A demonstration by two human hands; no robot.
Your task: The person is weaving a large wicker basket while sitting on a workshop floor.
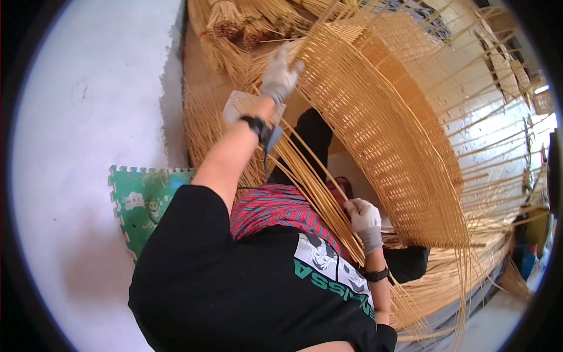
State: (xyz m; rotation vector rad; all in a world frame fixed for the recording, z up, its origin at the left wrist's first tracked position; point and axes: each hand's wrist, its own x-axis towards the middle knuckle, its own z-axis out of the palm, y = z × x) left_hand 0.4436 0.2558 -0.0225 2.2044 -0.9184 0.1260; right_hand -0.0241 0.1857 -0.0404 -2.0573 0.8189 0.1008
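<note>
Wicker panel [375,135] is closely woven, its outer stakes [472,178] left bare; right grip [365,218] pinches a strand [337,188], left grip [282,76] looks spread.

A large woven wicker piece [375,129] slants from the top centre of the frame to the lower right, its honey-coloured weave tight and gently curved, with a darker orange-brown band behind it. Unwoven ends fan out toward the right edge, and a few hang loose at lower right. In the middle of the frame, a loose sheaf of pale canes [314,202] lies diagonally. One slim cane [320,165] angles beside it, held at its lower end.
</note>
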